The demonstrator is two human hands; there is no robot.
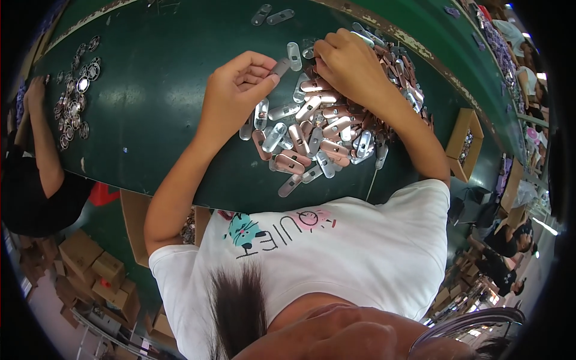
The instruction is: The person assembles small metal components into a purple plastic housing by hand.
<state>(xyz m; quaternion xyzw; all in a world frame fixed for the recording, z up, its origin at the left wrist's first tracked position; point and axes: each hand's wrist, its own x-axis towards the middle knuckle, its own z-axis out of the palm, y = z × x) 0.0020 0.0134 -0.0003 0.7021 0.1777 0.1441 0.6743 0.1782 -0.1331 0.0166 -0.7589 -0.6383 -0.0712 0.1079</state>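
My left hand [237, 87] pinches an oblong grey metal plate [280, 66] between thumb and fingertips, just above the green tabletop. To the right, my right hand [354, 66] is closed, fingers curled down at the far edge of a heap of similar metal plates [318, 129]; whatever its fingertips grip is hidden. The heaped plates are rounded at the ends, silver or copper coloured, many with a small dark square in the middle. One silver plate [293, 56] lies between my hands. Two more plates [271, 16] lie apart near the far edge.
Round shiny metal parts [77, 99] are scattered at the left, near another person's arm [45, 138]. A cardboard box [465, 144] of small parts stands at the right. Another open carton [137, 225] sits below the table edge by my left elbow. A raised, chipped rail [420, 48] borders the far side.
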